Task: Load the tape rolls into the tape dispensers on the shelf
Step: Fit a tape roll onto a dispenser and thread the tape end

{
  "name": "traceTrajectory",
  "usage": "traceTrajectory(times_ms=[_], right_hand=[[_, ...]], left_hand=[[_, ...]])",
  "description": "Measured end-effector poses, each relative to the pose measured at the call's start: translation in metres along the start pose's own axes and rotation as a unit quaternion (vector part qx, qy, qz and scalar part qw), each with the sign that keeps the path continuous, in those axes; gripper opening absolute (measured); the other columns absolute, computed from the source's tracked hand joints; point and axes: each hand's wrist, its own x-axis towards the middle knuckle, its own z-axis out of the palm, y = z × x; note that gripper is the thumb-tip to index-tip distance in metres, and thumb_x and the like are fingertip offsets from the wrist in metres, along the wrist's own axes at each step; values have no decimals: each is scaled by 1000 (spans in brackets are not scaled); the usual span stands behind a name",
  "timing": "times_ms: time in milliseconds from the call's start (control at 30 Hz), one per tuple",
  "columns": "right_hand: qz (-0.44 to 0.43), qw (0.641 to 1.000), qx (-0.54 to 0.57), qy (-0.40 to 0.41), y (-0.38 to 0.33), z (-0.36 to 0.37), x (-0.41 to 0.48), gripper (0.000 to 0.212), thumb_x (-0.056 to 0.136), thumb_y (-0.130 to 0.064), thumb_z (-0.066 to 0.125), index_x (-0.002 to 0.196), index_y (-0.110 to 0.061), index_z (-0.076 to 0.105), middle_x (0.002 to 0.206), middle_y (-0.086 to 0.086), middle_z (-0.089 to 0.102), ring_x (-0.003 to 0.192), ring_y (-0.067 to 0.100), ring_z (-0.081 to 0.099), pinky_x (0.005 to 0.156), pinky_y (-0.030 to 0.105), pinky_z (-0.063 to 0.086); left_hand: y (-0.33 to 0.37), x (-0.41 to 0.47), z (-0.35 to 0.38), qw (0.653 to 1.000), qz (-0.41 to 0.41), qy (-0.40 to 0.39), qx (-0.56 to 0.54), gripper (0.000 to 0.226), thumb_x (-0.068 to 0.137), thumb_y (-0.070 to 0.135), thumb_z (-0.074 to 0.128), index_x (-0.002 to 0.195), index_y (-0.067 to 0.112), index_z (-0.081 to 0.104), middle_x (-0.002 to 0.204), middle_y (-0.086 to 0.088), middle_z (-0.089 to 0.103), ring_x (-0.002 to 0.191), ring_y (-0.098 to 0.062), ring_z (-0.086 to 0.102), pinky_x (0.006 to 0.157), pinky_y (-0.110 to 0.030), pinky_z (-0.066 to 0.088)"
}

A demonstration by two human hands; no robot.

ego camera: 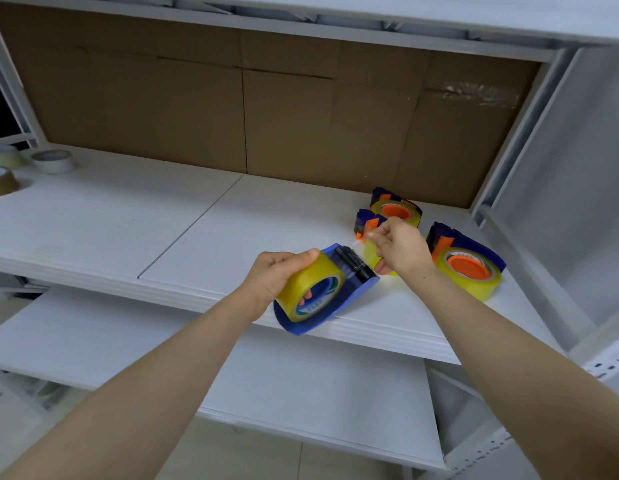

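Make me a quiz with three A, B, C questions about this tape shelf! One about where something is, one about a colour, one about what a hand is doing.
1. Where are the loose tape rolls? A. far left on the shelf B. on the floor C. inside a box
2. What colour is the hub in the rightmost dispenser? A. pink B. orange C. black
3. What is the left hand doing? A. lying flat B. gripping the yellow roll in the blue dispenser C. pointing
Answers: 1 A, they sit at the shelf's left edge; 2 B, orange shows inside that roll; 3 B, its thumb curls over the roll.
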Motion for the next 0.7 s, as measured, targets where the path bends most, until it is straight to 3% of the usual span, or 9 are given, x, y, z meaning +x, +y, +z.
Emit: traceTrajectory(times_ms=[167,300,400,567,700], right_hand=[[-8,999,-44,27,-1,2,3,22,93,-40,50,80,-23,51,73,-4,59,70,18,58,70,36,49],[37,993,113,-11,-5,-5,12,41,89,-28,61,53,-14,50,48,-1,48,47,12,41,50,25,38],[99,977,184,-53,-7,-9,11,36,87,-25,65,57,-7,56,43,4,44,35,12,34,36,19,26],[238,902,338,-121,-3,-2,3,25,86,-23,66,65,-16,54,41,-4,54,38,7,41,42,19,27],[288,786,515,-187,-5,6,-8,19,92,-20,49,82,-14,64,73,6,67,69,21,62,66,32,54]], left_hand=[[-2,0,4,995,-6,90,-54,43,83,40,64,56,7,58,38,-7,55,33,-17,51,41,-21,45],[3,1,3,985,-22,126,-112,42,83,39,64,59,6,59,37,-8,51,31,-18,48,38,-22,44],[8,2,1,984,-13,130,-122,37,83,35,65,61,6,59,37,-7,50,31,-17,48,38,-21,44],[14,1,0,983,6,129,-127,36,83,33,64,59,7,59,37,-6,50,31,-17,48,37,-20,43],[17,2,3,981,17,131,-142,38,84,33,63,57,6,58,37,-5,50,32,-17,47,38,-20,43]])
